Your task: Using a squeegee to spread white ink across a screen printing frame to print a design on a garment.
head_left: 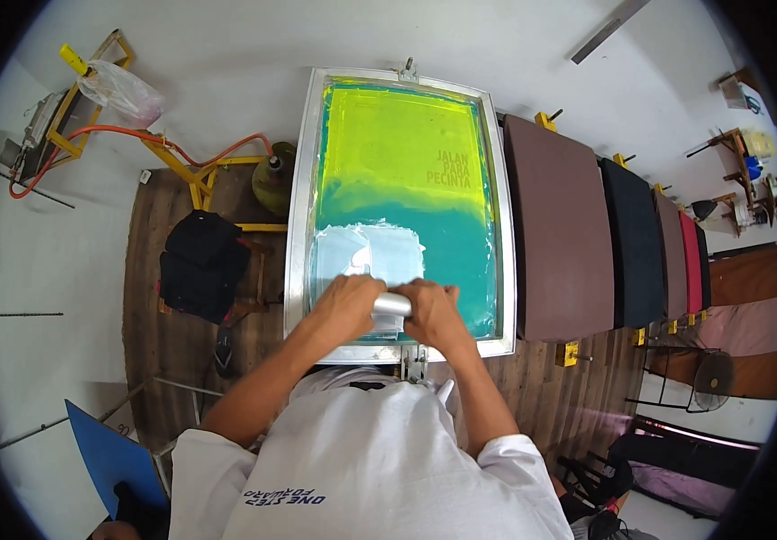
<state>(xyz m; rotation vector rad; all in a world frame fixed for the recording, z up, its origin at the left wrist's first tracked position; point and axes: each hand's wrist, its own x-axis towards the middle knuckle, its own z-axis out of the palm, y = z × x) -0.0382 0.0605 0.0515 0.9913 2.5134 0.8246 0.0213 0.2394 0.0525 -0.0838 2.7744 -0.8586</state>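
A metal-edged printing screen (302, 225) lies in front of me, its mesh (379, 135) yellow-green at the far end and teal nearer to me. A patch of white ink (370, 247) covers the near left of the mesh, thickest in a streak just beyond my hands. Over that patch is a squeegee with a pale rounded handle (392, 304). My left hand (350, 304) is closed round its left end, and my right hand (432, 310) round its right end. The blade is mostly hidden beneath my hands. Some lettering shows at the mesh's far right.
Right of the screen stand cloth-covered boards in brown (560, 229), black (632, 243) and red (695, 261). At left are a gas cylinder (276, 184) with an orange hose (123, 130), a yellow metal stand (195, 180), folded black cloth (201, 261) and a blue panel (105, 459).
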